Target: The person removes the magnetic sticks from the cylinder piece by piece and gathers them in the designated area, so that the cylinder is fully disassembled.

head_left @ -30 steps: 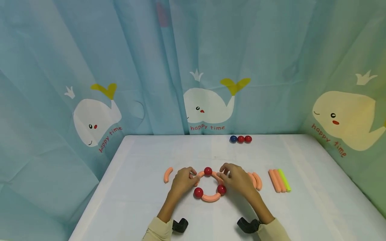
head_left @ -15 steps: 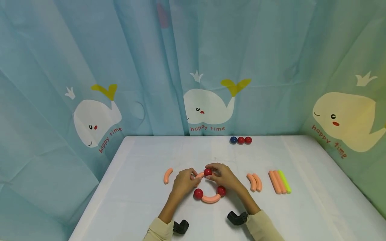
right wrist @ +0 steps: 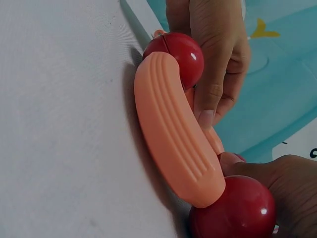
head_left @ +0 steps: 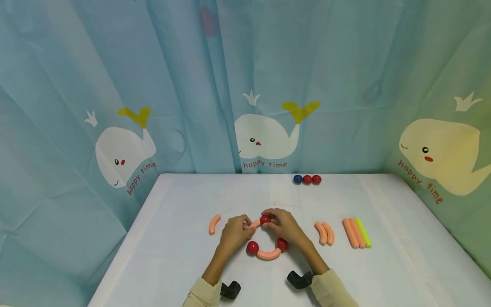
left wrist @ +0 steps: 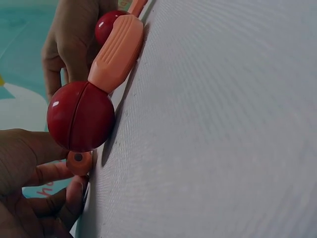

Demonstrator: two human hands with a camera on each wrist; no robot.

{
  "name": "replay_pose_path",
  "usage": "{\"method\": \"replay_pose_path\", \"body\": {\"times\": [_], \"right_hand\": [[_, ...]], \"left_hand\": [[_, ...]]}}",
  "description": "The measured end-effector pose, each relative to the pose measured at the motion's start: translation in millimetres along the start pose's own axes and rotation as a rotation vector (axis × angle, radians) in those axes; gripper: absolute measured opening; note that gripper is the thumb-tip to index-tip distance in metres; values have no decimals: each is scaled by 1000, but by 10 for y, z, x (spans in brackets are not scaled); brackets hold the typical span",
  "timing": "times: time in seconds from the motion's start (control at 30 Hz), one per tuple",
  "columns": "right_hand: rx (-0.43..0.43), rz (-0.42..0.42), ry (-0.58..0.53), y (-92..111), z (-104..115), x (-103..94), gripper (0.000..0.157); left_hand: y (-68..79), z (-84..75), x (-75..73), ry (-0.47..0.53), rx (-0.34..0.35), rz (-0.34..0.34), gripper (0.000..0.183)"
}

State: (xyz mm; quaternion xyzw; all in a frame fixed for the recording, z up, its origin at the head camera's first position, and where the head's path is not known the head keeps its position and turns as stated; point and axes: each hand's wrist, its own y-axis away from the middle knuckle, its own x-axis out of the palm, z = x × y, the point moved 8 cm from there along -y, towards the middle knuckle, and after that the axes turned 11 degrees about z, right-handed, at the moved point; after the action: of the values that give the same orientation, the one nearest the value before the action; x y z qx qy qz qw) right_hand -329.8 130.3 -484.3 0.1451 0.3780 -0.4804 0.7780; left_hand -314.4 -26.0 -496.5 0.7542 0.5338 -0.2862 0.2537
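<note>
In the head view, my left hand (head_left: pixel 235 231) pinches a curved orange rod (head_left: pixel 255 223) at the upper left of a ring of pieces. Its far end meets the top red ball (head_left: pixel 265 219), which my right hand (head_left: pixel 284 224) holds between thumb and fingers. Lower in the ring, a second curved rod (head_left: pixel 268 255) joins the left red ball (head_left: pixel 252 247) to the right red ball (head_left: pixel 282 244). Within the left wrist view, the held rod's end (left wrist: pixel 79 162) sits apart from the nearby red ball (left wrist: pixel 81 116). The ring's upper right side lies behind my right hand.
One curved orange rod (head_left: pixel 215 224) lies left of the hands. To the right are two curved rods (head_left: pixel 324 233), then straight orange rods (head_left: pixel 353 233) beside a straight green rod (head_left: pixel 363 233). One blue ball (head_left: pixel 298 179) and two red balls (head_left: pixel 312 180) line the table's back edge.
My right hand has moved left from the curved rod at the ring's upper right to the top red ball and now grips it. My left hand has stayed on its rod.
</note>
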Motion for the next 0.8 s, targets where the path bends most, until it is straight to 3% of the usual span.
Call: {"method": "replay_pose_path", "body": {"times": [0.23,0.53,0.8], "right_hand": [[65,-75,11,27,-84,-56,33],[48,-55,-3,45,-81,-54,34],[81,-28,-11,49,-104,-40,35]], "left_hand": [[0,18,-19,-7,22,-24,10],[-19,48,-14,3,8,-18,12],[16,27,-66,58,10,0,17]]}}
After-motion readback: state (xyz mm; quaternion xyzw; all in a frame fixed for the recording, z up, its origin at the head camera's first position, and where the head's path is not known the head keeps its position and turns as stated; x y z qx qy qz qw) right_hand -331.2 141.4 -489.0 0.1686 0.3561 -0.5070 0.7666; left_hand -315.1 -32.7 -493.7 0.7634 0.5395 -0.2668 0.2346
